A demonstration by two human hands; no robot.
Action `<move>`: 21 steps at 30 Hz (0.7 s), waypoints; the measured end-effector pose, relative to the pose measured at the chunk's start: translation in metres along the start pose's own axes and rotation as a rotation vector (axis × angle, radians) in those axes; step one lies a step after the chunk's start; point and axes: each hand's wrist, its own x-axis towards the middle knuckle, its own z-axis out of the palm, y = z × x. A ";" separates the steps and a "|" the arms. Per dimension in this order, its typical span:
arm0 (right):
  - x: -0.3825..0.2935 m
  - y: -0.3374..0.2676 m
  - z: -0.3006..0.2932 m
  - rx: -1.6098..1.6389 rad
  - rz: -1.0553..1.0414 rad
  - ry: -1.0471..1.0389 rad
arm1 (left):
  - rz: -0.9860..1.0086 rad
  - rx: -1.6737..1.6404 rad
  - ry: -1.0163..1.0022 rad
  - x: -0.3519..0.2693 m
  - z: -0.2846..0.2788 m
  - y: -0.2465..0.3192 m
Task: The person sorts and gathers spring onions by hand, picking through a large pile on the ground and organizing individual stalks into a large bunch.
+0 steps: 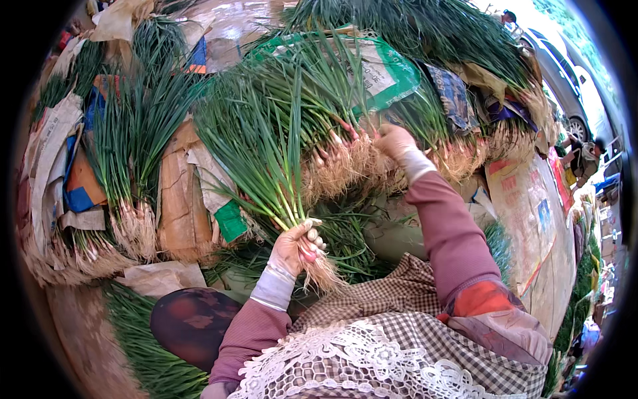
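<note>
My left hand (pixel 294 244) is closed around the lower stems of a small bunch of scallions (pixel 279 184). Their green leaves fan up and away from me, while pinkish bulbs and pale stringy roots (pixel 321 274) hang below my fist. Farther off to the right, my right hand (pixel 397 141) is at the root end of a large heap of scallions (pixel 264 95). Its fingers are curled beside the pink bulbs; the fingertips are partly hidden, so I cannot tell whether they grip a stalk. Bushy roots (pixel 344 167) spill along the heap's near edge.
A green-and-white woven sack (pixel 391 75) lies behind the heap. More scallion bundles (pixel 134 134) rest at left, among cardboard (pixel 184 199) and sacking. Loose leaves (pixel 349 244) are scattered before me. A flattened printed sack (pixel 521 214) spreads at right; beyond are a person (pixel 583 159) and a parked car (pixel 558 75).
</note>
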 end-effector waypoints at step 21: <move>-0.140 -0.084 0.113 1.800 0.195 -0.729 | 0.073 -0.132 0.100 -0.008 0.005 -0.013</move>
